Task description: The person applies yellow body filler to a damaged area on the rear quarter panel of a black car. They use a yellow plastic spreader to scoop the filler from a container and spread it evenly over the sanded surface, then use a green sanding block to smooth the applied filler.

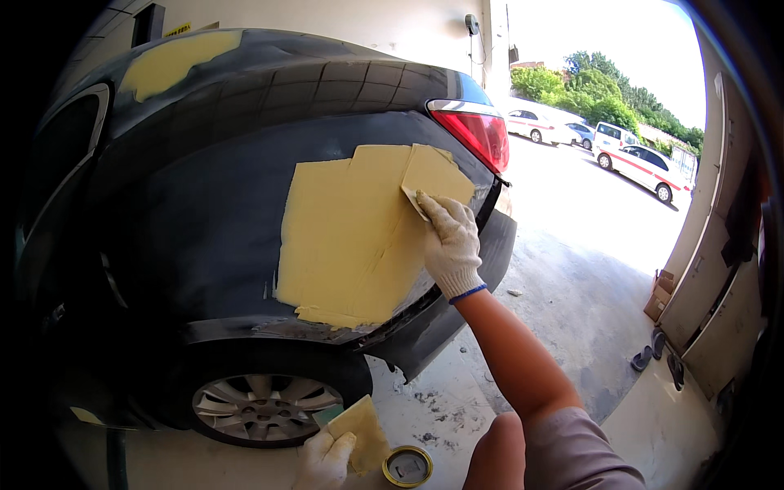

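Note:
My right hand (447,241), in a white knit glove, presses a flat spreader (412,202) against the rear quarter panel of a dark car (204,204). A wide patch of yellow body filler (359,233) covers the panel beside the red tail light (475,135). My left hand (324,459), also gloved, is low by the rear wheel (265,404) and holds a small board smeared with yellow filler (363,433). An open round tin (407,467) sits on the floor just right of that hand.
Another yellow filler patch (175,61) is on the car's upper left. Concrete floor (572,302) runs out to a sunny lot with parked white cars (641,167). Boards and a cardboard box (660,296) lean at the right wall, with sandals (657,351) nearby.

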### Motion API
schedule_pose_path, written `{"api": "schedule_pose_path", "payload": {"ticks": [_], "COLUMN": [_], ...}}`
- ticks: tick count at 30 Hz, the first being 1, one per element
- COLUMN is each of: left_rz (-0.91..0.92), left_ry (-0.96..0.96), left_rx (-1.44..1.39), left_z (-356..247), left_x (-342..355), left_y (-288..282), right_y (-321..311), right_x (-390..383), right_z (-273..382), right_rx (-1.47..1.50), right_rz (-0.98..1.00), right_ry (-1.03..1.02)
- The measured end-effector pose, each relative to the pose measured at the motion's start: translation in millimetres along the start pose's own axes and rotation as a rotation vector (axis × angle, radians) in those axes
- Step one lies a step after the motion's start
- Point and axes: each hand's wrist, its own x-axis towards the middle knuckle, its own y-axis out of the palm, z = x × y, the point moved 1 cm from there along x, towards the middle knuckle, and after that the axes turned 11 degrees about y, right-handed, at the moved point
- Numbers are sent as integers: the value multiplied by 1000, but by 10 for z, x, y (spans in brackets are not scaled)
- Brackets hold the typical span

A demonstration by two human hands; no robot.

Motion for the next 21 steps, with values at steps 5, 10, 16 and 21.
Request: {"api": "schedule_pose_path", "payload": {"ticks": [5,10,16,21], "left_rz": [54,-35,-316,-462], "left_ry": [61,111,180,228], "left_rx": [-24,-179,-513,-910], "left_z": [-108,-142,-129,-205], "left_x": [-17,-60,-133,-159], "left_y": [-22,-36,-283,-411], "right_y": [-26,302,539,554], "right_x": [337,440,-704,-1465], "right_z": [424,947,1431,1741], "right_rx": [34,-46,-12,32], "right_rz": [-78,-102,23,72], "right_ry": [-38,-71,-5,-37]}}
